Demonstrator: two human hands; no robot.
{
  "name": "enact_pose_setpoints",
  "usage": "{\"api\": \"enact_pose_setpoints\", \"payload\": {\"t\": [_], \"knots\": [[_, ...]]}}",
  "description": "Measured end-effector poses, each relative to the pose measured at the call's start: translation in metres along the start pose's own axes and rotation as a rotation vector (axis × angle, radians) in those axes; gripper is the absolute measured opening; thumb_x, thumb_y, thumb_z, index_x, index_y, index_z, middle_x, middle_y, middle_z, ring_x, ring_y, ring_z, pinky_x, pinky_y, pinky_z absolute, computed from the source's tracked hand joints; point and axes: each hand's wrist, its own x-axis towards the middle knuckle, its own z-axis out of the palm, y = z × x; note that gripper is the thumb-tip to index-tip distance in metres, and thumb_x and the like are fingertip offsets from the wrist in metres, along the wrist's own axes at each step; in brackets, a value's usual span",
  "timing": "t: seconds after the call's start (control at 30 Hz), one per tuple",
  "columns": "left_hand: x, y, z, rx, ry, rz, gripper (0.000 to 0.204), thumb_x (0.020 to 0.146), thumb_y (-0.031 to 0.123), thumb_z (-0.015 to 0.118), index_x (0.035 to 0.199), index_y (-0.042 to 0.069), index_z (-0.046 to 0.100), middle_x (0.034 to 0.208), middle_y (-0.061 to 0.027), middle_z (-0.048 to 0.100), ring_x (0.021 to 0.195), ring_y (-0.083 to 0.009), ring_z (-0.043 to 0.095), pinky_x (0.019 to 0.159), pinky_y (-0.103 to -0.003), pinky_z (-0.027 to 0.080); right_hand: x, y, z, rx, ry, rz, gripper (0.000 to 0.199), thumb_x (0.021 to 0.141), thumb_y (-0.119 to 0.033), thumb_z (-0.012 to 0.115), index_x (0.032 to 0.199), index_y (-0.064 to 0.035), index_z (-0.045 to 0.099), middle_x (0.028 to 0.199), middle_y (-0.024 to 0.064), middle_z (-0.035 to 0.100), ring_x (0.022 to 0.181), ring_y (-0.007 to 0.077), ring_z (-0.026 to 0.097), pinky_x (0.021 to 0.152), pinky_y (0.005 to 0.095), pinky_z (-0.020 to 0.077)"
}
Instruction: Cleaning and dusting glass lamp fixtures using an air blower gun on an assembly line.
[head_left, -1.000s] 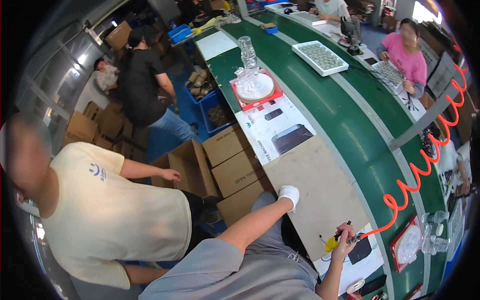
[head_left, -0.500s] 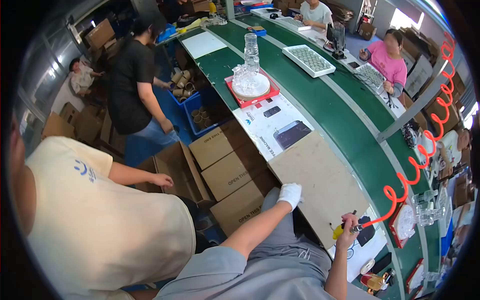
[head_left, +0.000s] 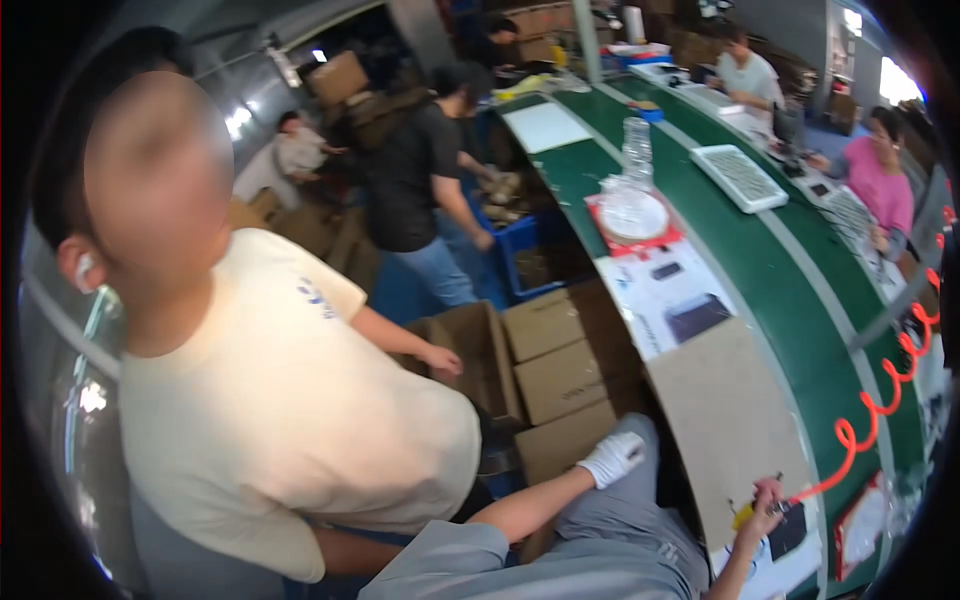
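My left hand [head_left: 612, 460], in a white glove, lies on my grey-trousered knee [head_left: 640, 432]. Its fingers look stretched out, though slightly blurred, and I see nothing in them. Bare and closed, my right hand [head_left: 767, 500] grips an air blow gun [head_left: 743, 515] with a yellow part and a dark nozzle. From the gun a coiled orange-red air hose [head_left: 848, 452] runs up to the right. Both hands are beside a plain beige board [head_left: 722, 420] lying along the bench edge, the right one over its near end.
A co-worker in a cream shirt [head_left: 290, 400] stands close on my left. Brown cartons [head_left: 555, 375] lie between us and the bench. On the green conveyor [head_left: 775, 285] are a red tray [head_left: 655, 240] with clear plastic parts and a white tray [head_left: 738, 178]. Other people work beyond.
The view has swung left, bringing more of the nearby co-worker in. My left hand has moved from the board's edge onto my knee. My right hand still holds the blow gun.
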Motion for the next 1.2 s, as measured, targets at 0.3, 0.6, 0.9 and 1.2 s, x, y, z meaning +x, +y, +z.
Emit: {"api": "enact_pose_setpoints", "payload": {"t": [0.3,0.6,0.9,1.2], "knots": [[0.008,0.041,-0.021,0.109,-0.247,-0.239,0.027,0.085,0.034,0.062,0.086,0.007,0.059,0.087,-0.0142,0.063,0.084,-0.0339,0.062,0.075,-0.045,0.049,0.022,-0.033,0.019,0.035,-0.092,0.012,0.013,0.093,-0.01,0.048,0.084,-0.0024,0.054,0.083,0.0053,0.051,0.071,0.0117,0.041,0.065,0.0265,0.0328],[0.08,0.233,-0.043,-0.372,0.047,0.21,0.053,0.081,0.029,0.07,0.124,0.004,0.051,0.109,-0.0179,0.059,0.098,-0.0325,0.06,0.085,-0.038,0.049,0.021,-0.067,0.034,0.143,-0.216,-0.015,0.014,0.089,-0.012,0.057,0.086,0.0021,0.056,0.083,0.0103,0.057,0.081,0.0209,0.055,0.077,0.0348,0.0425],[0.092,0.284,-0.028,-0.637,-0.19,0.07,0.027,0.087,0.028,0.062,0.08,0.003,0.059,0.064,-0.0083,0.054,0.062,-0.0187,0.055,0.065,-0.034,0.044,0.007,0.001,0.005,-0.136,-0.389,-0.176,0.019,0.091,-0.017,0.058,0.094,0.0025,0.059,0.092,0.0142,0.061,0.087,0.0269,0.058,0.08,0.037,0.0454],[0.082,0.234,0.013,-1.07,-0.309,-0.069,0.037,0.093,0.034,0.061,0.077,0.001,0.059,0.06,-0.0035,0.051,0.059,-0.0119,0.048,0.055,-0.03,0.041,-0.003,0.037,0.024,-0.47,-0.326,-0.386,0.027,0.093,-0.022,0.058,0.103,0.0031,0.063,0.102,0.0186,0.065,0.094,0.0336,0.062,0.084,0.0396,0.0487]]}}
